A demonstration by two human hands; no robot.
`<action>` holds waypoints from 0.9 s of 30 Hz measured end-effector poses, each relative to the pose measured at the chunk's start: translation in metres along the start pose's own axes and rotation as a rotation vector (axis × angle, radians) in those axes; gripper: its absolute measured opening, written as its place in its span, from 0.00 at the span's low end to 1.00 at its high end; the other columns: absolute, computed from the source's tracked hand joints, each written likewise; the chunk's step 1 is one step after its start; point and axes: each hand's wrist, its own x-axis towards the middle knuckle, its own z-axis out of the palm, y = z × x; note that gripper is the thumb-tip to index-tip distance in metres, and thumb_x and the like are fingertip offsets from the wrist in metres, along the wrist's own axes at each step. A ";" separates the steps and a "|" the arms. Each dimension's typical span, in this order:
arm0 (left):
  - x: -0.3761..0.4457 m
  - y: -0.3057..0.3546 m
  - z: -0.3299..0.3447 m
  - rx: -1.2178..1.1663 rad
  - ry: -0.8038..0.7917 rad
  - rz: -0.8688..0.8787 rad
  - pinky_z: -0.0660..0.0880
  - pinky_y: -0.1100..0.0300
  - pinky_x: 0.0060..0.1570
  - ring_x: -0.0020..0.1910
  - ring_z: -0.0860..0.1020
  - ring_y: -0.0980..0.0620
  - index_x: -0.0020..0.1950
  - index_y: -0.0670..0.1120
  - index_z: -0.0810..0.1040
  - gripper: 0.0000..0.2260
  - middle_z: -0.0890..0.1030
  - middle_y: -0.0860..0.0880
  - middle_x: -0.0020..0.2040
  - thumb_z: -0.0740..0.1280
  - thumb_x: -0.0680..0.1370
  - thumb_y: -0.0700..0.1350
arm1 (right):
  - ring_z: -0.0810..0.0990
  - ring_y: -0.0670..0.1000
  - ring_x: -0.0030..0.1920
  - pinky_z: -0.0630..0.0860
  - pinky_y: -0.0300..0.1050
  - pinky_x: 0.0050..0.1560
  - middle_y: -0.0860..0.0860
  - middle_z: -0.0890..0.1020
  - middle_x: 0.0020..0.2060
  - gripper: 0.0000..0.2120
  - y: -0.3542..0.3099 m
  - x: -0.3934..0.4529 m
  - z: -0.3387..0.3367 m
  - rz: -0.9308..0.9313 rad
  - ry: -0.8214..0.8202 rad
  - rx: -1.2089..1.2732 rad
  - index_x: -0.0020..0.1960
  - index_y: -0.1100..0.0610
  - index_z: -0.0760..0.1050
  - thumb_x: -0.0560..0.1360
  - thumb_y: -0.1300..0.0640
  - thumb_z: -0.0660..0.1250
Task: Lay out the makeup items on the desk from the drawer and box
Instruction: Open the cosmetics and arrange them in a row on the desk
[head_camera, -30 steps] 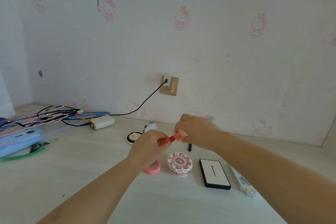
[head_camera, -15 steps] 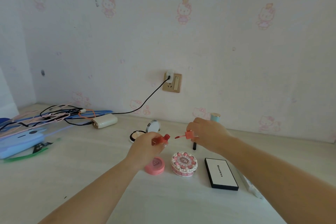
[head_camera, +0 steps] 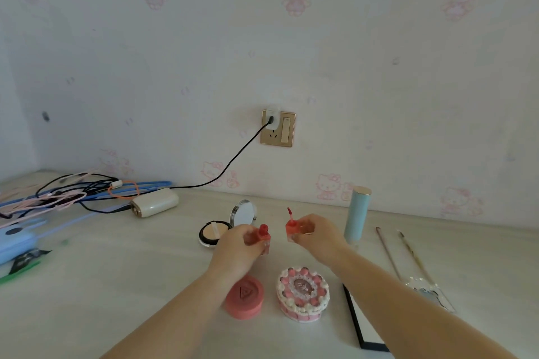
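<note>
I log the small red lip-gloss bottle (head_camera: 263,237) pinched upright in the left hand (head_camera: 237,251), above the pale wood-grain surface (head_camera: 122,277). The right hand (head_camera: 316,237) is closed on its red cap (head_camera: 292,229), wand tip pointing up; cap and bottle are apart, near each other.

Laid out so far, as far as I can see:
- a round coral-pink compact (head_camera: 245,297), closed, just below the left hand;
- a round cake-shaped pink and white case (head_camera: 303,294), beside it;
- a flat black-edged white rectangular palette (head_camera: 364,326), partly covered by the right forearm;
- an open black powder compact with round mirror (head_camera: 217,232), behind the left hand;
- a tall pale blue tube with gold top (head_camera: 357,216), upright near the wall;
- two thin brushes (head_camera: 402,253) and a clear packet (head_camera: 431,294) at right.

My judgement: the layout is well along; the gloss is not yet set down, and looks to need recapping first.

Not resolved: neither the drawer nor the box is in view, so I cannot tell how many items remain. The palette's lower end is cut off by the frame. The left side, with a tangle of cables (head_camera: 67,192) and a cream power bank (head_camera: 154,202), is blurred; the blue and green objects there I cannot identify.
</note>
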 end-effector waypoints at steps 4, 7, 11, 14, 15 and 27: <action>0.015 -0.008 0.005 0.030 0.023 -0.021 0.72 0.64 0.37 0.40 0.80 0.59 0.38 0.54 0.78 0.07 0.83 0.56 0.37 0.71 0.73 0.43 | 0.78 0.45 0.47 0.71 0.36 0.44 0.42 0.80 0.41 0.10 0.015 0.019 0.019 0.007 -0.005 0.040 0.51 0.52 0.76 0.71 0.55 0.72; 0.022 -0.011 0.006 0.016 0.005 -0.044 0.74 0.58 0.38 0.36 0.80 0.55 0.39 0.50 0.80 0.05 0.85 0.52 0.36 0.69 0.74 0.42 | 0.80 0.46 0.48 0.73 0.39 0.47 0.43 0.82 0.43 0.07 0.021 0.028 0.029 0.019 0.001 0.052 0.47 0.47 0.75 0.70 0.52 0.71; 0.030 -0.014 0.008 0.015 0.018 -0.057 0.79 0.49 0.42 0.38 0.81 0.53 0.41 0.45 0.81 0.03 0.85 0.49 0.37 0.68 0.74 0.41 | 0.79 0.46 0.49 0.73 0.39 0.47 0.45 0.83 0.47 0.10 0.021 0.038 0.035 0.005 -0.030 -0.013 0.52 0.49 0.76 0.71 0.52 0.69; 0.037 -0.015 0.012 0.018 0.031 -0.069 0.79 0.49 0.40 0.38 0.81 0.50 0.42 0.44 0.81 0.03 0.85 0.49 0.37 0.68 0.74 0.41 | 0.79 0.47 0.50 0.75 0.42 0.51 0.46 0.83 0.49 0.12 0.020 0.043 0.039 0.006 -0.046 -0.066 0.55 0.50 0.77 0.72 0.52 0.69; 0.039 -0.016 0.013 0.018 0.037 -0.074 0.79 0.50 0.39 0.37 0.80 0.51 0.42 0.45 0.80 0.03 0.84 0.49 0.36 0.68 0.74 0.41 | 0.79 0.47 0.50 0.75 0.42 0.51 0.46 0.83 0.49 0.12 0.021 0.043 0.040 0.006 -0.044 -0.080 0.55 0.50 0.77 0.72 0.51 0.68; 0.048 -0.021 0.015 0.066 0.111 -0.118 0.80 0.45 0.40 0.39 0.81 0.45 0.45 0.45 0.79 0.04 0.83 0.47 0.42 0.71 0.71 0.42 | 0.75 0.43 0.43 0.70 0.34 0.36 0.43 0.77 0.47 0.18 0.022 0.050 0.041 -0.044 -0.061 -0.207 0.62 0.48 0.74 0.74 0.43 0.64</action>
